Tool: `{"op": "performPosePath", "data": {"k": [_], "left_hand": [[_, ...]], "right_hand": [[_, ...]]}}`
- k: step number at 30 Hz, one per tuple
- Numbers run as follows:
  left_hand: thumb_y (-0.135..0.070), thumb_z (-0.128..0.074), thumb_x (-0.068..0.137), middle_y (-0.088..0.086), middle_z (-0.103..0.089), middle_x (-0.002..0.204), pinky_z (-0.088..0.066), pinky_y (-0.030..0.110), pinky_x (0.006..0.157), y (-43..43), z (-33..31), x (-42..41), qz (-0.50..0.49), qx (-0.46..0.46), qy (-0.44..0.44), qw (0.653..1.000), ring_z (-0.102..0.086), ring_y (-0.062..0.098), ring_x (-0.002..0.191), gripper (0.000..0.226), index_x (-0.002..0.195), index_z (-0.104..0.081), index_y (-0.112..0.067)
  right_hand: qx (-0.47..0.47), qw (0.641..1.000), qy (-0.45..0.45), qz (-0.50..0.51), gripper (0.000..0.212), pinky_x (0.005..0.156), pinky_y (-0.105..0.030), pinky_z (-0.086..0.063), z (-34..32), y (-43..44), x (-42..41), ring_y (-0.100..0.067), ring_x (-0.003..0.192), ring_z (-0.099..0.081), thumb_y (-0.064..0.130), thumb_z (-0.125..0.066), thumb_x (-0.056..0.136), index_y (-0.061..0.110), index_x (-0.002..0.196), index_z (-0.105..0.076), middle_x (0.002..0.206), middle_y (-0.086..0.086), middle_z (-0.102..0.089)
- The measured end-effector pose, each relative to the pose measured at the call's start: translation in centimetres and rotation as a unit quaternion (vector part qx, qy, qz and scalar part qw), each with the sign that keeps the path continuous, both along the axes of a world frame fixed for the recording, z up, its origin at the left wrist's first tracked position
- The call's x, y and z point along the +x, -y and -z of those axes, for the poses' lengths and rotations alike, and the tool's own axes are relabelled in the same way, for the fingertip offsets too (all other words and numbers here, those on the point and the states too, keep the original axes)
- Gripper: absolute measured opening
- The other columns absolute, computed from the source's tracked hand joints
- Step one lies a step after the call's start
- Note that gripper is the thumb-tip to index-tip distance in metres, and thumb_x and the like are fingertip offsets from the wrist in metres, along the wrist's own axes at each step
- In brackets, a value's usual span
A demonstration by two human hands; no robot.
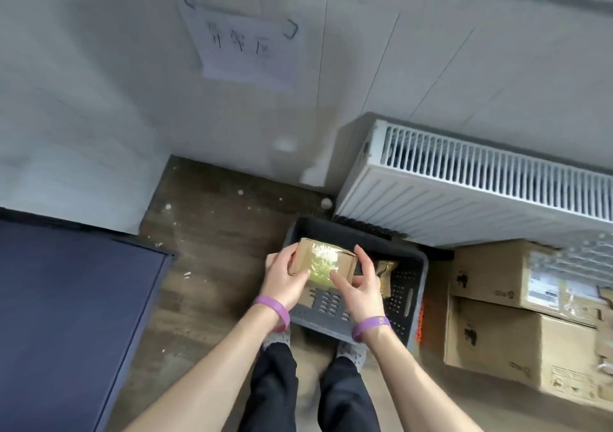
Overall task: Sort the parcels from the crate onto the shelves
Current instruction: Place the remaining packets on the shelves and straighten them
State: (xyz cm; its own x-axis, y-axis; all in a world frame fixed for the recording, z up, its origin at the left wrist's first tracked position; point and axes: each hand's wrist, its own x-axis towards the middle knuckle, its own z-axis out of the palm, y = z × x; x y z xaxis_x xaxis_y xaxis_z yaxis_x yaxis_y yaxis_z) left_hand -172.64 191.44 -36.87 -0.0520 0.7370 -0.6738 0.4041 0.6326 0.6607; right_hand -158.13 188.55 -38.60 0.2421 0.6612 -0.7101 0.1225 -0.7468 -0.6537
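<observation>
A small cardboard parcel, its top covered in shiny clear tape that catches a yellowish glare, is held in the air just above a dark grey plastic crate. Both hands hold it. The left hand wraps round the parcel's left end, with fingers curled over the far side and the thumb on the near face. The right hand takes the right end, with fingers curved over the top corner and the thumb laid against the front. Each grip is closed on the parcel, one at either end.

Inside the crate, to the right of the hands, a brown packet lies on the slotted bottom. The crate stands on a wooden floor, just in front of the person's grey shoes and black trousers. A purple wristband sits on each wrist.

Behind the crate, a white radiator runs along the wall to the right. Just right of the crate, two large cardboard boxes are stacked one on the other. To the left, well apart from the crate, a dark blue flat surface fills the lower corner. A paper sign with blurred handwritten characters hangs on the wall above.
</observation>
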Motion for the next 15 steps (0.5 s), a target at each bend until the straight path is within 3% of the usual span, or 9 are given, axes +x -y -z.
{"op": "performPosePath", "data": {"k": [3,5,7,11,15], "left_hand": [[-0.004,-0.058,0.086,0.002,-0.046,0.128,-0.035,0.020,0.099,0.2,-7.1,-0.6,-0.018,0.062,0.020,0.998,-0.048,0.008,0.114,0.050,0.130,-0.051,-0.027],[-0.002,-0.059,0.085,-0.001,-0.049,0.132,-0.035,0.021,0.103,0.4,-11.1,-0.6,-0.025,0.114,0.044,0.992,-0.047,0.010,0.123,0.048,0.125,-0.052,-0.029],[-0.005,-0.060,0.087,0.000,-0.044,0.134,-0.034,0.020,0.102,0.9,-14.6,-0.3,-0.041,0.160,0.057,0.985,-0.045,0.010,0.124,0.042,0.120,-0.054,-0.030],[-0.009,-0.058,0.092,-0.001,-0.035,0.138,-0.032,0.029,0.111,2.2,-20.3,0.0,-0.047,0.272,0.062,0.959,-0.041,0.012,0.131,0.029,0.097,-0.058,-0.038],[-0.011,-0.058,0.092,-0.014,-0.043,0.130,-0.030,0.007,0.104,3.5,-23.8,0.6,-0.023,0.383,0.042,0.923,-0.038,-0.009,0.126,0.017,0.089,-0.069,-0.023]], "right_hand": [[0.026,0.999,-0.022,0.027,0.043,0.072,-0.028,-0.050,-6.9,-0.3,-0.8,-0.020,0.093,-0.060,0.054,-0.070,0.073,0.057,0.109,-0.048,0.118,-0.014,-0.054],[0.040,0.996,-0.056,0.061,0.043,0.070,-0.034,-0.056,-10.7,-0.4,-1.4,-0.021,0.102,-0.059,0.065,-0.069,0.067,0.049,0.102,-0.050,0.124,-0.011,-0.050],[0.064,0.989,-0.095,0.094,0.033,0.066,-0.037,-0.057,-14.4,-0.4,-1.8,-0.021,0.108,-0.056,0.056,-0.064,0.080,0.036,0.102,-0.048,0.126,-0.006,-0.047],[0.103,0.978,-0.157,0.086,0.037,0.090,-0.050,-0.050,-19.6,0.5,-1.9,-0.024,0.114,-0.054,0.063,-0.049,0.087,0.030,0.105,-0.046,0.120,0.000,-0.055],[0.162,0.965,-0.197,0.063,0.020,0.094,-0.049,-0.046,-23.4,1.2,-1.5,-0.016,0.115,-0.052,0.056,-0.044,0.093,0.044,0.108,-0.047,0.124,0.007,-0.053]]}}
